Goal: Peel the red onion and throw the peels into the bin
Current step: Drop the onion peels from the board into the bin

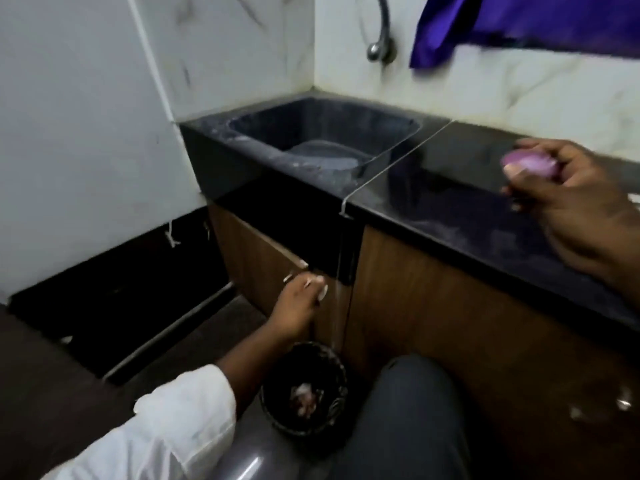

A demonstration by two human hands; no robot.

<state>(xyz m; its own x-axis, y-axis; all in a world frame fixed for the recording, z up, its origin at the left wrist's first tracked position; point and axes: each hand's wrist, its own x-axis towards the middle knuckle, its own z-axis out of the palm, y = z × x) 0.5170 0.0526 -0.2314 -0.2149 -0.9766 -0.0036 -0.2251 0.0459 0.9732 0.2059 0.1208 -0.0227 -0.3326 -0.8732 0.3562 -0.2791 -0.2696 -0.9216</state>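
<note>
My right hand [568, 195] holds a peeled, purple red onion [530, 164] between fingers and thumb over the black countertop [450, 202] at the right. My left hand [299, 303] hangs low beside the edge of the wooden cabinet door [256, 258], above the bin. Its fingers are loosely curled and I see nothing in them. The small round black bin [273, 403] stands on the floor below that hand. Pinkish onion peels [304, 396] lie inside it.
A dark sink [388, 133] is set into the counter at the corner, with a metal tap [379, 46] on the marble wall above. A purple cloth [519, 26] hangs at the top right. My knee in grey trousers [408, 417] is right of the bin.
</note>
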